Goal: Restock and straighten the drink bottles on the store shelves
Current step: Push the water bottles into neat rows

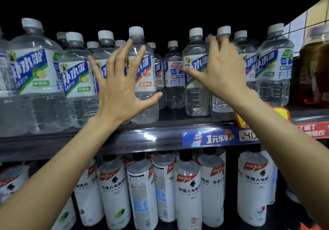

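Up on the upper shelf [160, 135], both hands are out in front of a row of clear electrolyte-water bottles, all standing upright with their long axis vertical. Left hand [121, 85] has its grip spread wide, fingers straight, hovering right in front of the grapefruit-label bottle [145, 80]; can't honestly tell whether the fingers touch it yet. That bottle sits dead ahead of the palm, so the left hand is clearly the nearer one for it. Right hand [220, 73] looks a bit blurred, grip also spread, fingertips up near the neck of a bottle behind it, thumb pointing at the lime-label bottle [195, 73] just to its left. It isn't wrapped around anything, as far as I can see.

Count-wise: I make out roughly eight bottles in the front row up there, plus several caps poking up behind, too overlapped for an exact number. One brown drink bottle [313, 65] sits at the far right. On the lower shelf, about nine white-sleeved bottles [187, 190] show.

My guess is the next move is nudging the grapefruit one back in line.
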The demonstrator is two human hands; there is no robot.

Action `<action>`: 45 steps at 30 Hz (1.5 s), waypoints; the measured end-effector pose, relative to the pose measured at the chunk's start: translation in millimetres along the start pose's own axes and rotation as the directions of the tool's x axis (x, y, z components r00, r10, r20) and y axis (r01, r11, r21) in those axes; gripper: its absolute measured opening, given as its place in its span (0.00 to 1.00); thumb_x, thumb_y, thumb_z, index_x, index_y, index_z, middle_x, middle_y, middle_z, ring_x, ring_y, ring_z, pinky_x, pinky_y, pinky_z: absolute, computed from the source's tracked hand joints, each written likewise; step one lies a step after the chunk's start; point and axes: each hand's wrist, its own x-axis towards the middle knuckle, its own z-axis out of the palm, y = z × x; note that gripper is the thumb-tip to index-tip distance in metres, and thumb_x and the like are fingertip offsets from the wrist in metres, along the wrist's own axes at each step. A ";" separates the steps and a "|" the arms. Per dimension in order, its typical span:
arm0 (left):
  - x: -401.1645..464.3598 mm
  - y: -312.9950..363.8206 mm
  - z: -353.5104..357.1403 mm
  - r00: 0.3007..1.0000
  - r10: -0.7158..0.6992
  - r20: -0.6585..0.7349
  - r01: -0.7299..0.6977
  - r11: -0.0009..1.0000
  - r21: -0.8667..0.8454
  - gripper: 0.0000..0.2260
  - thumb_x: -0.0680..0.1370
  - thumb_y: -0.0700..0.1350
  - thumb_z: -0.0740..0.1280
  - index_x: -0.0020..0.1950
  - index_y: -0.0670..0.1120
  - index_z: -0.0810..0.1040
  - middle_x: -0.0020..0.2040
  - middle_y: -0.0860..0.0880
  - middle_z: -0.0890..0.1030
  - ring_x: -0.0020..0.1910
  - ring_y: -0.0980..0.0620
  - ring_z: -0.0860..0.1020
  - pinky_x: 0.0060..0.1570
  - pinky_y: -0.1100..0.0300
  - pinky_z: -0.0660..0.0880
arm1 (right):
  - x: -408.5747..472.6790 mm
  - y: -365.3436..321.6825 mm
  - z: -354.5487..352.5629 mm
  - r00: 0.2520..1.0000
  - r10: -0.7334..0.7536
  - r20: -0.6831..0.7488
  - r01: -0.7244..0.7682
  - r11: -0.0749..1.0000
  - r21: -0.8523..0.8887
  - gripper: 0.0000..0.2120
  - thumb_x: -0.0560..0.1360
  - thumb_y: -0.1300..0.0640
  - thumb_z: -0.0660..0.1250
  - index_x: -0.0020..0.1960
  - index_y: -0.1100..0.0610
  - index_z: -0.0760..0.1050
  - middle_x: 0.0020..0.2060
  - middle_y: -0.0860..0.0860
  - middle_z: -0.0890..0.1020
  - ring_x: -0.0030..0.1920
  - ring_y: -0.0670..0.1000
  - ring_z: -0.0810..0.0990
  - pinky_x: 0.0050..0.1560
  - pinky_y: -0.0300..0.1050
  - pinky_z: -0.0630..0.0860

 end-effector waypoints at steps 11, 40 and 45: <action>-1.3 0.4 0.0 1.000 0.004 -0.004 -0.004 1.000 0.013 0.43 0.70 0.72 0.58 0.78 0.49 0.55 0.77 0.44 0.57 0.74 0.44 0.56 0.67 0.28 0.42 | -2.7 -35.2 9.4 0.991 -0.011 0.130 -0.041 0.922 0.386 0.31 0.80 0.47 0.60 0.76 0.56 0.50 0.69 0.61 0.63 0.56 0.67 0.75 0.45 0.51 0.66; -1.3 -0.7 1.4 1.000 0.012 -0.020 -0.012 1.000 -0.006 0.43 0.69 0.72 0.59 0.78 0.50 0.55 0.78 0.44 0.57 0.75 0.45 0.55 0.67 0.27 0.44 | -8.3 -70.5 48.1 0.803 0.046 0.595 -0.580 0.295 0.760 0.26 0.79 0.62 0.62 0.74 0.54 0.57 0.61 0.55 0.78 0.59 0.54 0.77 0.60 0.50 0.74; -1.6 -0.4 1.7 1.000 0.018 -0.022 -0.018 1.000 -0.002 0.43 0.70 0.71 0.60 0.78 0.49 0.55 0.77 0.44 0.57 0.75 0.45 0.55 0.68 0.27 0.44 | -9.3 -78.5 39.0 0.765 -0.035 0.643 -0.635 0.129 0.762 0.25 0.82 0.44 0.51 0.76 0.51 0.55 0.68 0.52 0.72 0.68 0.54 0.69 0.64 0.52 0.65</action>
